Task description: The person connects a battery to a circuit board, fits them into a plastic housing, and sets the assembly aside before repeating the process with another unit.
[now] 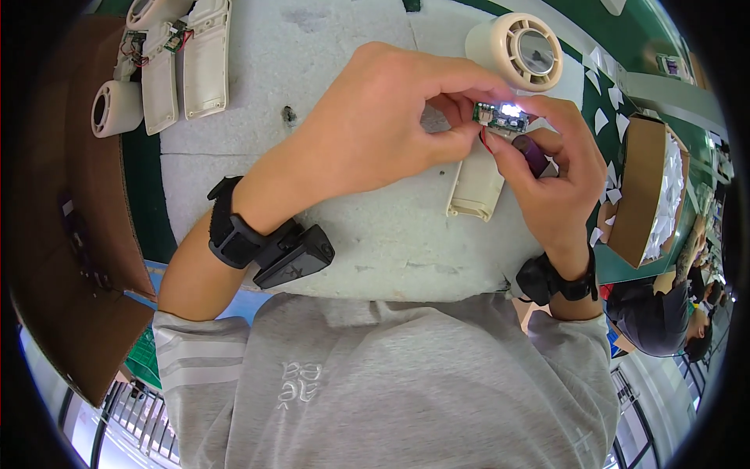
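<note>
Between both hands is a small green circuit board (488, 116) with a bright white light at its right end. My left hand (406, 117) pinches the board's left end between thumb and fingers. My right hand (558, 156) closes around a purple cylindrical battery (531, 154), its index fingertip at the board's lit end. A red wire (485, 141) runs down from the board toward the right thumb. Below the hands, a cream plastic half-shell (475, 187) lies on the pale mat, partly covered by them. A cream round fan head (516, 51) sits just beyond the fingers.
More cream fan parts with boards and wires (160, 70) lie at the far left, beside a tall cardboard box (70, 195). A carton (644, 187) of white pieces stands at the right, with loose white scraps (600, 121) near it. Another person (660, 316) is at the far right.
</note>
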